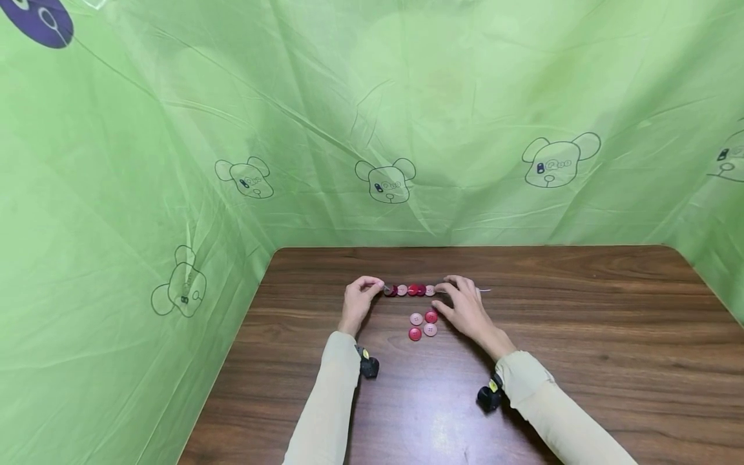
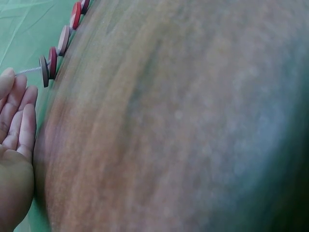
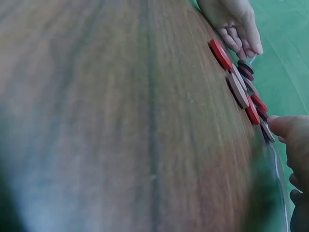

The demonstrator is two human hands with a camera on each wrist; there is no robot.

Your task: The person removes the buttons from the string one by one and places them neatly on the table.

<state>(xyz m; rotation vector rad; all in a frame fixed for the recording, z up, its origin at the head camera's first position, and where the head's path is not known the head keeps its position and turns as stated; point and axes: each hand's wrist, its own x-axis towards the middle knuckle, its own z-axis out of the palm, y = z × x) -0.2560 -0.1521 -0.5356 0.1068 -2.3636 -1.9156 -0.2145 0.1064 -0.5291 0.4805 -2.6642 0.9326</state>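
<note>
A row of buttons [image 1: 413, 290] in dark red, pink and red sits threaded on a pale cord [image 2: 30, 71]. My left hand [image 1: 360, 301] pinches the cord at the left end, just beside a dark button [image 2: 44, 72]. At the row's right end, my right hand [image 1: 467, 310] is bent over the cord, its thumb and forefinger apart in the head view. The cord's free end [image 1: 485, 290] emerges beyond it. Below the row lie loose buttons, two pink ones [image 1: 430, 330] and two red ones [image 1: 415, 334]; the upper red button [image 1: 431, 316] is close to my right thumb.
The brown wooden table [image 1: 610, 336] spreads out on both sides. Green fabric [image 1: 465, 129] with bear-head drawings hangs behind the far edge and along the left side. A small black wrist camera [image 1: 369, 365] sits on the left wrist, another [image 1: 489, 396] on the right.
</note>
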